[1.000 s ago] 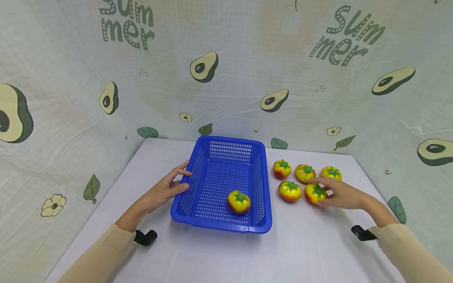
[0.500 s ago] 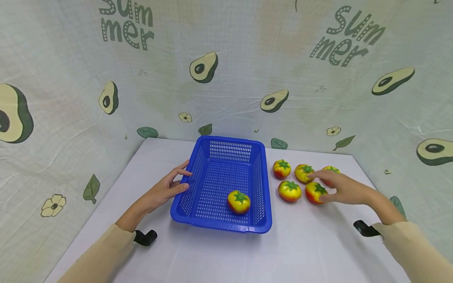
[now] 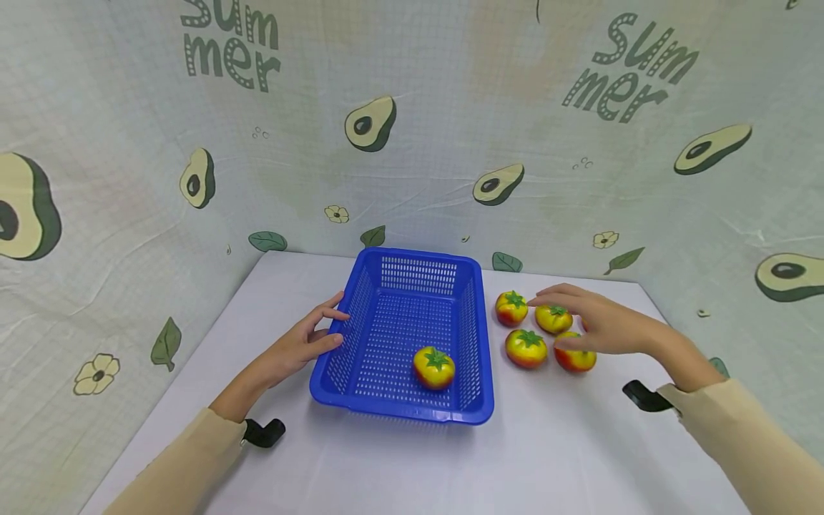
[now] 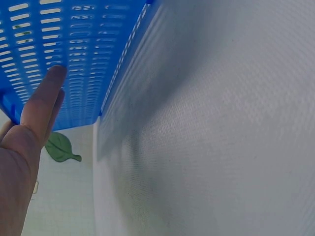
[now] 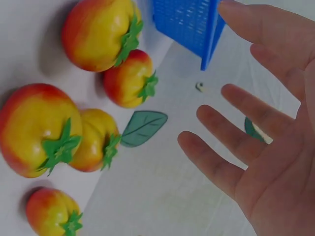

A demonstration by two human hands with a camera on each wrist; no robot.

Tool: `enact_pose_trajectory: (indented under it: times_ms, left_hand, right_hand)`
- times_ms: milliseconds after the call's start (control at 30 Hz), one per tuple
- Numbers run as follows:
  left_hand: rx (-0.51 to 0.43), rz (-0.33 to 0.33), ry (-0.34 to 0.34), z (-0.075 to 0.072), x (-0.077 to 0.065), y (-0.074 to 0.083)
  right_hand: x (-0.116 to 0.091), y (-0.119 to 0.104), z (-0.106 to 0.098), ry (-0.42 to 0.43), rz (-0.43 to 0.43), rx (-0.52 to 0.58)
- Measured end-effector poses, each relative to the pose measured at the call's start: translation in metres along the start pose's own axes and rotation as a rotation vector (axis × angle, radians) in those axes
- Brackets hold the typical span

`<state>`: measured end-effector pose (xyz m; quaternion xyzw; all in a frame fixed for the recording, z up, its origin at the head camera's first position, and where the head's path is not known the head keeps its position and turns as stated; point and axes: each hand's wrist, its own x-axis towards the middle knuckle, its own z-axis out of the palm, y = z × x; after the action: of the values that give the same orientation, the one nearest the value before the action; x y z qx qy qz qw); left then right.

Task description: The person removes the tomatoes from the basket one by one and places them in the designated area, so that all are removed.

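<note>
My left hand (image 3: 305,340) rests against the left side of a blue plastic basket (image 3: 402,413), fingers extended; in the left wrist view a straight finger (image 4: 42,105) touches its perforated wall. Inside the basket, near the front right, lies one yellow-red persimmon (image 3: 434,368) with a green calyx. My right hand (image 3: 605,322) hovers over the persimmons right of the basket, fingers spread and holding nothing. Around it are a back-left persimmon (image 3: 511,310), a back-middle one (image 3: 552,320), a front-left one (image 3: 526,349) and a front-right one (image 3: 577,360). Another is mostly hidden behind the hand.
A white cloth covers the table (image 3: 412,472). Behind and at the sides hangs a pale curtain (image 3: 425,71) printed with avocados, leaves and lettering. Black wrist mounts (image 3: 264,433) sit at both sleeves.
My right hand has lifted off the front-right persimmon and moved up and left above the group, leaving the fruit on the table. The left hand and basket have stayed put.
</note>
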<state>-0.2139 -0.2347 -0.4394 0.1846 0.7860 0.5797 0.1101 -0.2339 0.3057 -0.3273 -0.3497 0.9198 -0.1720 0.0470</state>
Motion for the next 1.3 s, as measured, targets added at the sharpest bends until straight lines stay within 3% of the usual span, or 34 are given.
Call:
enact_pose_trajectory:
  times_ms: [300,800,1300]
  left_hand:
    - [0.005,0.013,-0.001,0.0,-0.001,0.001]
    - [0.011,0.022,0.001,0.001,-0.001,0.0]
    - [0.012,0.023,-0.001,0.001,-0.001,0.001]
  right_hand:
    - [0.035,-0.039,-0.001,-0.082,-0.037,0.01]
    - [0.081,-0.078,0.016,-0.178,-0.237,0.014]
    - [0.106,-0.1,0.039,-0.327,-0.237,-0.015]
